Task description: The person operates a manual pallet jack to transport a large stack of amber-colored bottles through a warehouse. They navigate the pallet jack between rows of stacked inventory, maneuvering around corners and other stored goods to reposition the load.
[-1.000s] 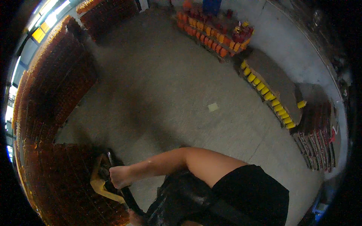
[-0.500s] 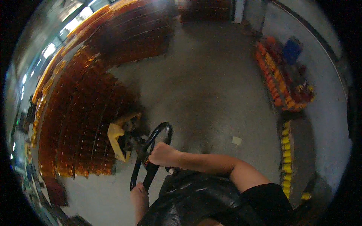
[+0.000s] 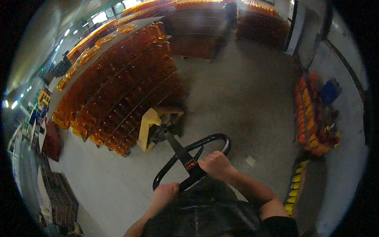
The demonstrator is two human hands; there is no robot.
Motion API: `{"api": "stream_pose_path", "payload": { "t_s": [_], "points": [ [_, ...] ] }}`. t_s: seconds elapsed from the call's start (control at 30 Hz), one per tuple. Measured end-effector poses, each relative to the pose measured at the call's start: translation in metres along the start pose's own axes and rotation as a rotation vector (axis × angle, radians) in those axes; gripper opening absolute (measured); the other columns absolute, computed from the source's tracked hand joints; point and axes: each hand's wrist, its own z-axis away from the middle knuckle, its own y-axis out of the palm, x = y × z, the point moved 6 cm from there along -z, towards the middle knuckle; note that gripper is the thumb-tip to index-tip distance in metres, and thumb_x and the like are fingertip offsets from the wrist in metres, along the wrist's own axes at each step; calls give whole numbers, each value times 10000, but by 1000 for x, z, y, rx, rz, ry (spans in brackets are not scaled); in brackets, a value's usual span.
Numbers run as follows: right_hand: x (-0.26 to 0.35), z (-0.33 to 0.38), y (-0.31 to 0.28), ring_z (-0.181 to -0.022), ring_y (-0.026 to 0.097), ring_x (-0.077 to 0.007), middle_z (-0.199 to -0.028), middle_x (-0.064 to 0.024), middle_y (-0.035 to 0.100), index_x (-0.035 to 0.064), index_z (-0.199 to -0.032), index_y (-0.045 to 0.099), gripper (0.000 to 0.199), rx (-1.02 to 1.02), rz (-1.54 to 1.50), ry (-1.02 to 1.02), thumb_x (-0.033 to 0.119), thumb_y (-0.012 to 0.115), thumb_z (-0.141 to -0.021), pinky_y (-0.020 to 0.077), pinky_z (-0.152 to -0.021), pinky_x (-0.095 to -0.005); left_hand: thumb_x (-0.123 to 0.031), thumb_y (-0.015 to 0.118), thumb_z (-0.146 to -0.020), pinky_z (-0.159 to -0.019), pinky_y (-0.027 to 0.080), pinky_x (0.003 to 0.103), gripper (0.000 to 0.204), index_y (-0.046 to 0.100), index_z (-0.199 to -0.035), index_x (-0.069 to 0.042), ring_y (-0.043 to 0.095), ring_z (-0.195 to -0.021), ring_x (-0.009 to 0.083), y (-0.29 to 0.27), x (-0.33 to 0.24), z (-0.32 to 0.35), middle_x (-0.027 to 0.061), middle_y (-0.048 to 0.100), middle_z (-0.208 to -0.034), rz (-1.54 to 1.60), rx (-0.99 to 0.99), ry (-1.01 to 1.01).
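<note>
Both my hands grip the black loop handle (image 3: 216, 138) of a yellow pallet jack (image 3: 147, 125). My left hand (image 3: 166, 193) is closed round the near left part of the bar. Further right, my right hand (image 3: 215, 164) is a fist on the bar beside the central shaft. The jack's body stands at the near end of a tall load of amber-brown bottles (image 3: 118, 91), stacked in layers; its forks are hidden there. Below the handle, my dark, shiny apron (image 3: 197, 213) covers my front.
More amber stacks (image 3: 193, 35) stand at the back. Along the right wall are a row of red and orange items (image 3: 306, 114), a blue container (image 3: 330, 91) and yellow pieces (image 3: 294, 185). A pile of flat sheets (image 3: 59, 197) stands at left. A pale scrap (image 3: 250, 160) lies on the floor.
The handle has swung right and turned, with both my hands still on it. The view has shifted, so the bottle load shows more of its top and the right wall sits further right.
</note>
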Motion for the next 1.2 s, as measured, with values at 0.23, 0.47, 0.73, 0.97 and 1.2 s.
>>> {"api": "stream_pose_path", "payload": {
  "t_s": [0.23,0.47,0.73,0.97,1.2],
  "points": [
    [48,3,-6,-554,568,-225,-576,-45,534,109,-680,549,63,-101,8,-52,155,585,-705,432,-529,-367,-317,386,-932,-638,470,497,315,591,-849,-93,595,-706,392,6,33,35,177,620,-745,152,-36,167],
    [95,4,-31,-552,572,-207,-566,-47,530,116,-646,496,112,24,18,-22,138,592,-698,435,-522,-350,-345,392,-933,-629,468,497,346,603,-822,-95,598,-707,380,9,46,73,178,613,-708,121,26,114],
    [126,-1,-26,-547,580,-241,-589,-76,545,82,-673,488,129,57,-64,-45,117,611,-689,440,-500,-353,-353,444,-913,-649,474,478,320,629,-821,-108,600,-699,365,-6,66,104,160,617,-692,120,-71,51],
    [155,6,-33,-594,606,-260,-624,-95,563,65,-721,488,95,213,-148,-168,104,575,-716,480,-538,-366,-343,460,-902,-653,469,472,317,638,-786,-108,594,-698,362,3,78,135,154,615,-697,181,-163,80],
    [182,-27,-60,-629,602,-231,-689,-68,563,80,-779,486,270,130,-157,-250,296,643,-739,488,-542,-346,-269,478,-877,-622,451,468,274,589,-718,-75,576,-671,368,-37,109,150,162,584,-662,166,-313,87]
  ]
}}
